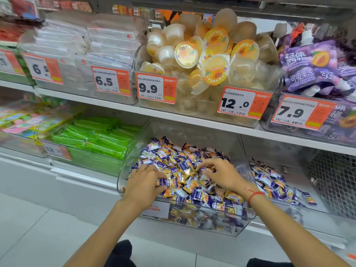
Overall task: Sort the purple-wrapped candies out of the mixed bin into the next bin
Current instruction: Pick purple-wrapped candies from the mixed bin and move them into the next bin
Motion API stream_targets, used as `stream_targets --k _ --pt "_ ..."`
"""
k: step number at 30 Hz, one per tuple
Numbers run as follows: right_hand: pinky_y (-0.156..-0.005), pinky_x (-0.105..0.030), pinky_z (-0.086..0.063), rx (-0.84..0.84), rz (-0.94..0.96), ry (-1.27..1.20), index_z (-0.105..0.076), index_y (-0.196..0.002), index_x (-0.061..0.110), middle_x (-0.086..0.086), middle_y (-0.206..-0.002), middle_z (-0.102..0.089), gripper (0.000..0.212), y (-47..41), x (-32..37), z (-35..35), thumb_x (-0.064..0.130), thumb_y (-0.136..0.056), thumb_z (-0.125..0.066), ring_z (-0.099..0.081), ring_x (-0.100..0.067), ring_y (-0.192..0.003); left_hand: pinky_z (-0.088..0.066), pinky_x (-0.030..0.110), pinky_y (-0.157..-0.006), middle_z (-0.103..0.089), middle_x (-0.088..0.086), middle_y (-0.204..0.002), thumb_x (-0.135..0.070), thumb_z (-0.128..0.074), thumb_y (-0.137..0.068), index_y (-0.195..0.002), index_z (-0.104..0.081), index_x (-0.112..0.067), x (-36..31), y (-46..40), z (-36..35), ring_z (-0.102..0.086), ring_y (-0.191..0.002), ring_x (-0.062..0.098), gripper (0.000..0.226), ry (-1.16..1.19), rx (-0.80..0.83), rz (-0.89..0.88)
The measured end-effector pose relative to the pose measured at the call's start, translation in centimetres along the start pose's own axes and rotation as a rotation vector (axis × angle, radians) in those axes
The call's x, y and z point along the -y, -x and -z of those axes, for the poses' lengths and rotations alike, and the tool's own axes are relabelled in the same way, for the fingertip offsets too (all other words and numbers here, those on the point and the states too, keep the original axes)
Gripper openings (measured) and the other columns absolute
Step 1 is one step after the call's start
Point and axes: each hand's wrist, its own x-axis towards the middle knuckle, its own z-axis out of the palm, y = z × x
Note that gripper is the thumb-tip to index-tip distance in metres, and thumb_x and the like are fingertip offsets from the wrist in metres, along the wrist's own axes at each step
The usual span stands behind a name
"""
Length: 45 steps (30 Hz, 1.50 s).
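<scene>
- Low on the bottom shelf, at six o'clock in my view, sits the mixed bin, a clear tub heaped with purple and orange candies. I judge the sort to be at an early or middle stage: plenty of purple pieces show all through the heap.
- At three o'clock from it lies the next bin, just beside and sharing a clear wall. Its pile is thinner and also shows both purple and orange wrappers, so I cannot tell which pieces were sorted in.
- My left hand rests on the heap at nine o'clock, fingers curled, pinching a purple candy between thumb and fingertips.
- That candy lies roughly flat, its long axis running nine to three o'clock, one twisted end pointing toward the next bin.
- My right hand is at the heap's two o'clock side, fingers bent down among the wrappers. It seems to be picking at a piece, but blur hides whether it has hold of one; I cannot tell.
- What is left, as I judge it: carry the pinched piece across the wall, then keep picking.
</scene>
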Motion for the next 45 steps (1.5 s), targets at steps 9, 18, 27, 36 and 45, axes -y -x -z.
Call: stream_targets --k 9,18,27,36,45 --pt "-0.095 -0.031 -0.046 0.118 0.000 0.014 -0.058 -0.128 0.026 0.002 -0.131 -0.059 0.033 1.1 -1.4 0.5 0.028 -0.095 -0.057 -0.056 -0.012 -0.110 -0.030 0.026 -0.092 -0.066 -0.013 -0.104 -0.039 -0.062 -0.089 -0.113 -0.057 -0.033 -0.9 -0.3 -0.1 -0.053 -0.106 0.011 0.025 0.037 -0.154 0.009" --pt "-0.072 -0.029 -0.046 0.052 0.111 0.477 -0.063 -0.124 0.025 0.003 -0.125 -0.063 0.031 -0.4 2.2 -2.3 0.022 -0.094 -0.059 -0.061 -0.024 -0.108 -0.041 0.015 -0.059 -0.064 -0.017 -0.073 -0.046 -0.070 -0.082 -0.103 -0.064 -0.035 -1.4 0.1 1.1 -0.059 -0.075 -0.007 0.025 0.391 -0.124 0.118" --pt "-0.064 -0.017 -0.048 -0.164 -0.051 -0.479 -0.064 -0.111 0.024 0.006 -0.102 -0.059 0.022 4.0 1.7 1.5 0.011 -0.097 -0.052 -0.064 -0.004 -0.079 -0.053 0.028 -0.081 -0.067 -0.010 -0.082 -0.035 -0.071 -0.083 -0.111 -0.065 -0.026 -3.3 0.9 0.3 -0.063 -0.079 0.000 0.030 0.712 -0.115 0.177" --pt "-0.082 -0.024 -0.045 0.113 -0.137 -0.435 -0.046 -0.134 0.022 0.008 -0.127 -0.040 0.037 5.5 3.3 2.3 0.030 -0.099 -0.050 -0.050 -0.006 -0.101 -0.050 0.035 -0.092 -0.067 -0.002 -0.101 -0.029 -0.059 -0.093 -0.125 -0.059 -0.017 -8.6 -0.4 -0.5 -0.062 -0.096 0.011 0.034 0.811 0.031 0.079" --pt "-0.058 -0.020 -0.037 -0.651 -0.064 -0.346 -0.054 -0.101 0.018 0.008 -0.090 -0.057 0.007 9.4 -1.6 5.3 0.021 -0.095 -0.055 -0.051 -0.005 -0.072 -0.048 0.018 -0.085 -0.064 -0.020 -0.108 -0.036 -0.063 -0.089 -0.124 -0.053 -0.037 -10.6 -0.8 0.7 -0.058 -0.097 -0.007 0.036 0.819 0.003 -0.091"
